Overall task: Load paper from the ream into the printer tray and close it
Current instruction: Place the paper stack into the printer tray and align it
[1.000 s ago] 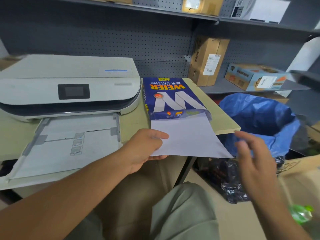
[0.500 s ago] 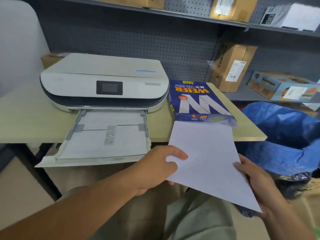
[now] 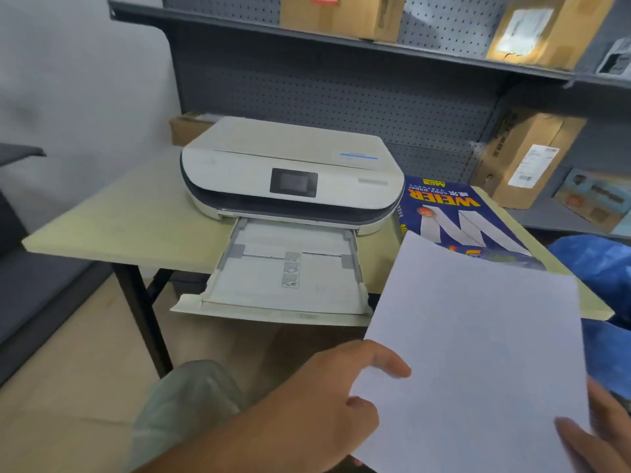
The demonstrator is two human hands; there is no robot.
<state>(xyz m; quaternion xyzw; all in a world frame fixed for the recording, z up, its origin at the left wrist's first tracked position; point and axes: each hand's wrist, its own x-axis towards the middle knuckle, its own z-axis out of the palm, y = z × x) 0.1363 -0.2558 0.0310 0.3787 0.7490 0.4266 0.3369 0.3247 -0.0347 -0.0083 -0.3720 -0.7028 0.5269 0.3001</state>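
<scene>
Now the paper (image 3: 478, 353) is clear of the ream (image 3: 457, 216), fingers of the left hand (image 3: 327, 397) and right hand (image 3: 594, 438) clamped on its edges, so the open tray (image 3: 286, 285) comes next.

The printer (image 3: 293, 172) sits on the table (image 3: 119, 227), its tray (image 3: 286, 285) pulled out in front past the table edge. The ream (image 3: 457, 220) lies just right of the printer. The paper (image 3: 478, 363) is held in front of the ream, right of the tray. Shelves (image 3: 341, 42) with boxes (image 3: 526, 158) stand behind.
</scene>
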